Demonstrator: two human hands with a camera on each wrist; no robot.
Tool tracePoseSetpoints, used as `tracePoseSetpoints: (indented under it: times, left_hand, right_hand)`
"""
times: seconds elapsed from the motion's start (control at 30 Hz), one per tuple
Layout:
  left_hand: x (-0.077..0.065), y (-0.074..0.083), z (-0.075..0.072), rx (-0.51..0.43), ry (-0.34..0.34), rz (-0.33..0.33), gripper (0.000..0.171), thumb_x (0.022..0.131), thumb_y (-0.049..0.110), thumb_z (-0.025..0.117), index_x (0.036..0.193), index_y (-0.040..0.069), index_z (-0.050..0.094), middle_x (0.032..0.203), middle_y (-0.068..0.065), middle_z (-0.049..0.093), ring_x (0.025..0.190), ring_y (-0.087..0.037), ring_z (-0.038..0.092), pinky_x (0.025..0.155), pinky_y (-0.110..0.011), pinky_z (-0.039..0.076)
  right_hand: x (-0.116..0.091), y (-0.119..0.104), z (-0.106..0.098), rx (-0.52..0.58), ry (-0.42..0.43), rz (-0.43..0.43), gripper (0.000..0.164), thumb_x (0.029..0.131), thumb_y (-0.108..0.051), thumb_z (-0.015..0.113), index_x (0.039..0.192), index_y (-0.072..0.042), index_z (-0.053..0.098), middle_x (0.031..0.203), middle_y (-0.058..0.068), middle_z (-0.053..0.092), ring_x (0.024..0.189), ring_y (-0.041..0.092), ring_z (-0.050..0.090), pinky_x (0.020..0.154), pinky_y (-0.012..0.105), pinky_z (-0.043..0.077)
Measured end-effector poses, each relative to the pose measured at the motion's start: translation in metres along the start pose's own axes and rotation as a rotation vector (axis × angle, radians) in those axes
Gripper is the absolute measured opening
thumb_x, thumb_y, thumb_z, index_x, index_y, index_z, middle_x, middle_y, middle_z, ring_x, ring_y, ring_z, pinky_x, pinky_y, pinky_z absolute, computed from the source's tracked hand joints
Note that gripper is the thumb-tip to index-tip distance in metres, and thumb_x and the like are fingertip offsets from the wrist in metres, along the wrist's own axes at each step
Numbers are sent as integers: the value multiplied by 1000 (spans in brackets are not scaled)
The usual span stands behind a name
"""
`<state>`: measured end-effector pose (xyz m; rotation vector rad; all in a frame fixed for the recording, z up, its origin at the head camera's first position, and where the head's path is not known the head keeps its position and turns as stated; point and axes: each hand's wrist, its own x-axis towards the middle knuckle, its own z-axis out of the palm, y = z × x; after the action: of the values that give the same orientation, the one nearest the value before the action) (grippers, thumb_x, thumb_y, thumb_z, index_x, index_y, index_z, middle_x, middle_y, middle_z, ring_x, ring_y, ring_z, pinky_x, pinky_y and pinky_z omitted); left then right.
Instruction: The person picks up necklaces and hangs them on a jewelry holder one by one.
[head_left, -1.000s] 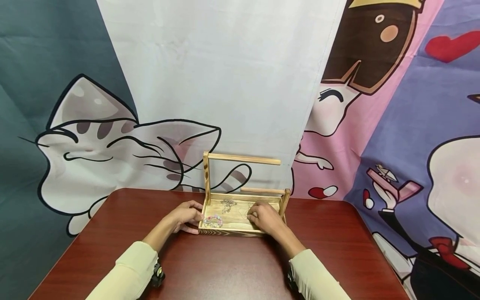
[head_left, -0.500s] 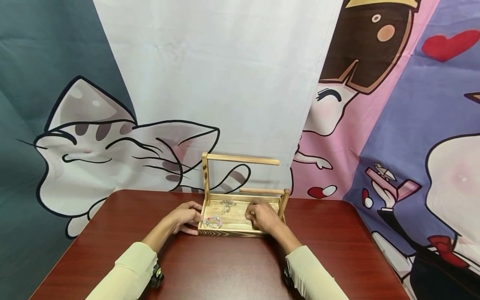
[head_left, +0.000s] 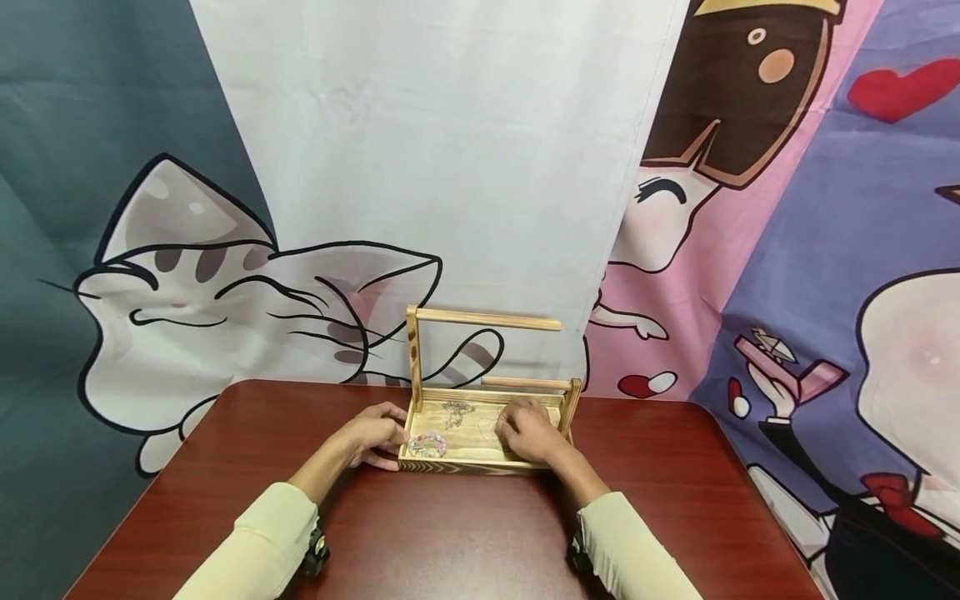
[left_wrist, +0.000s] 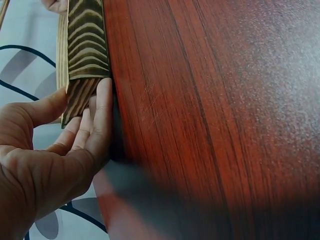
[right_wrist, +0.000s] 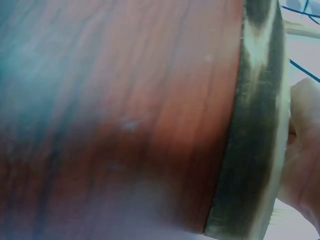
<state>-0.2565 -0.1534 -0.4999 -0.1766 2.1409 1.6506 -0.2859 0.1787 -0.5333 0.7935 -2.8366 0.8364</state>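
A wooden jewelry stand (head_left: 415, 358) has a shallow tray with two crossbars above it. My left hand (head_left: 377, 432) grips the tray's left end; in the left wrist view the thumb (left_wrist: 50, 106) lies on one side and the fingers (left_wrist: 103, 107) on the other. My right hand (head_left: 527, 429) is down inside the tray's right half, fingers bent, their tips hidden. Beside them lies a faint thin chain (head_left: 483, 428); whether they pinch it cannot be told. A beaded bracelet (head_left: 427, 445) is in the tray's front left corner, a bunched silvery chain (head_left: 456, 412) behind it.
The stand rests on a dark red wood-grain table (head_left: 465, 533), near its back edge. Behind hangs a cloth backdrop (head_left: 480, 167) with cartoon figures. The upper crossbar (head_left: 487, 318) extends above the tray; a lower bar (head_left: 525, 382) sits at the right.
My right hand shifts slightly within the tray, its fingers turning a little further down beside the thin chain. The left hand keeps its hold on the stand, which stays in place.
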Motion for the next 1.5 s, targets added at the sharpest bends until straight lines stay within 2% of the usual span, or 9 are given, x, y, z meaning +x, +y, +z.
tracePoseSetpoints:
  times: [0.17,0.3,0.4,0.5,0.67,0.93,1.3,1.4,1.5]
  left_hand:
    - [1,2,1,9,-5,7,49,98,-3,67,144,-2,53,119,-22,72,94,-29,75,74,-47,74]
    - [1,2,1,11,0,5,48,98,-4,67,143,-2,53,119,-23,72,93,-29,75,73,-46,74]
    - [0,2,0,11,5,0,47,98,-4,68,142,-2,54,118,-23,72,92,-29,76,73,-46,74]
    - [0,1,0,12,7,-4,46,98,-4,68,142,-2,54,119,-22,72,93,-28,76,73,-46,74]
    - [0,0,0,11,11,-4,47,98,-4,68,143,-2,54,121,-22,71,93,-28,76,73,-47,74]
    - [-1,0,1,13,7,9,48,98,-4,68,143,-2,54,121,-24,73,94,-29,76,73,-47,74]
    - [-5,2,1,6,7,12,48,98,-5,67,143,-3,53,119,-23,74,92,-27,76,72,-44,74]
    - [-5,2,1,8,7,12,48,97,-5,67,144,-3,53,118,-22,74,93,-27,76,73,-45,74]
    - [-5,2,1,8,7,11,49,97,-5,67,144,-3,53,117,-22,75,93,-28,76,73,-45,74]
  right_hand:
    - [9,28,8,166,-23,-8,28,115,-32,60,96,-15,73,94,0,70,88,16,64,80,40,58]
    - [15,44,18,209,-73,21,30,118,-36,58,99,-17,72,90,-6,69,82,9,61,72,28,53]
    - [12,27,7,252,-96,71,31,118,-32,56,97,-14,70,87,-2,66,79,11,59,70,28,51]
    - [7,4,-6,397,-123,134,34,118,-25,51,100,-3,69,87,8,68,77,16,59,67,29,50]
    - [4,-17,-12,647,-101,263,35,119,-20,48,121,10,65,97,22,75,80,21,64,65,25,53]
    - [8,-18,-7,832,-82,338,36,116,-19,55,128,15,60,88,3,69,79,16,66,65,22,55]
    - [1,-15,-8,950,-151,308,28,111,-5,62,124,19,60,98,16,77,79,14,65,63,19,51]
    - [-1,-14,-10,935,-135,294,28,112,-8,63,124,17,63,104,26,79,84,20,75,70,25,64]
    - [-1,-12,-11,944,-111,302,33,113,-10,62,128,19,63,105,24,80,90,26,82,83,36,73]
